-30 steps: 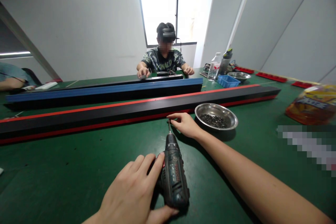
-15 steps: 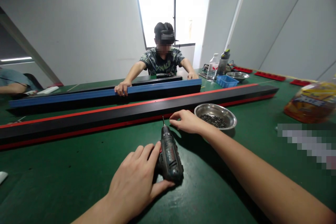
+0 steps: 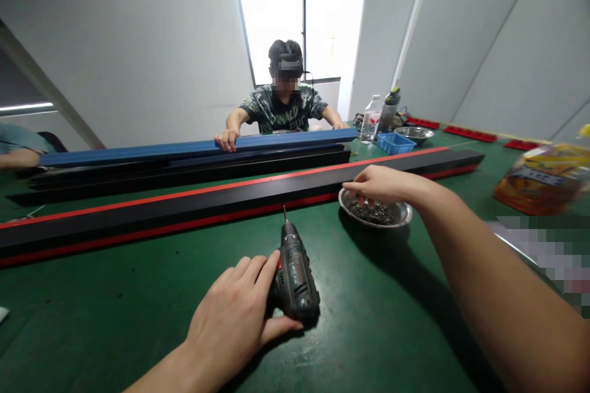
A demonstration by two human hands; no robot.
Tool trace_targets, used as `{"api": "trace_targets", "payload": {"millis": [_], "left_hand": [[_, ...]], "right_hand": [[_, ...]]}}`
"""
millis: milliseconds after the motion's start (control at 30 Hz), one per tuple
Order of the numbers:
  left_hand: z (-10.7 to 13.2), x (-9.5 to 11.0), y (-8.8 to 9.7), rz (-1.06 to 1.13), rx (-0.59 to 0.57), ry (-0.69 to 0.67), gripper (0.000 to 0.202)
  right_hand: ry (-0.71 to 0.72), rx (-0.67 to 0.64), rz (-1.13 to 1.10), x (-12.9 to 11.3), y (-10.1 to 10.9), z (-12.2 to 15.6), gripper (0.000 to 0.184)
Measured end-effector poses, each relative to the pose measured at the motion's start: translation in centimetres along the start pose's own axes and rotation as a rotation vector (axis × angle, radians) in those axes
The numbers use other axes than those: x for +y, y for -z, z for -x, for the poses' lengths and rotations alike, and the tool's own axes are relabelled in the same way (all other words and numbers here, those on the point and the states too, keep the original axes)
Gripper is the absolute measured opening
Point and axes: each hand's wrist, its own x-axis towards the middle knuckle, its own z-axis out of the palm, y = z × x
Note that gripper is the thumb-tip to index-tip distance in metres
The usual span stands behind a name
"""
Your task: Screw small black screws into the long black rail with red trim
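My left hand [image 3: 235, 310] is wrapped around the grip of a black cordless drill [image 3: 297, 279], which lies on its side on the green table. A thin bit [image 3: 285, 214] sticks out of its chuck, pointing away from me toward a long black bar with red edges [image 3: 221, 199]. My right hand [image 3: 385, 184] reaches over a shallow metal bowl [image 3: 405, 216] of small dark screws [image 3: 375, 214]. Its fingers are bent and somewhat apart, with the tips down at the screws. No screw can be made out between them.
Across the table a person [image 3: 283, 104] has both hands at a long blue-topped piece [image 3: 184, 150], with black bars [image 3: 193, 172] beneath it. At the back right stand bottles [image 3: 370, 120], a blue basket [image 3: 395, 143] and another metal bowl [image 3: 417, 134]. An orange-yellow bag [image 3: 539, 181] sits to the right.
My right hand has moved right, from beside the drill bit to over the screw bowl. The drill and my left hand stay put. The person opposite has raised and shifted the blue-topped piece.
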Motion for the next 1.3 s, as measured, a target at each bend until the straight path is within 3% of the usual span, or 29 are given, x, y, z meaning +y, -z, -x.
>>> {"api": "trace_targets", "payload": {"millis": [133,267,400,533,733,1067,1300], "left_hand": [[0.3,0.0,0.2,0.037,0.024,0.015,0.093],[0.8,0.4,0.6,0.082,0.003,0.053,0.088],[1.3,0.7,0.9,0.091,-0.007,0.023,0.088],[1.5,0.8,1.2,0.067,-0.002,-0.026,0.087],[1.4,1.1,1.4,0.025,0.030,-0.058,0.088],[1.5,0.8,1.5,-0.001,0.090,-0.103,0.086],[2.2,0.3,1.0,-0.048,0.166,-0.210,0.095]], "right_hand": [[-0.054,0.006,0.096,1.2,-0.4,-0.7,0.037],[-0.215,-0.054,0.218,3.2,-1.7,-1.6,0.014],[-0.220,-0.145,0.160,4.5,-2.7,-2.3,0.013],[-0.210,-0.151,0.163,4.5,-2.5,-2.4,0.009],[-0.233,-0.051,0.194,3.0,-1.0,-1.6,0.010],[-0.127,0.102,0.268,3.1,-0.8,-1.9,0.012],[0.170,0.245,0.069,-0.2,-1.8,-2.1,0.021]]}}
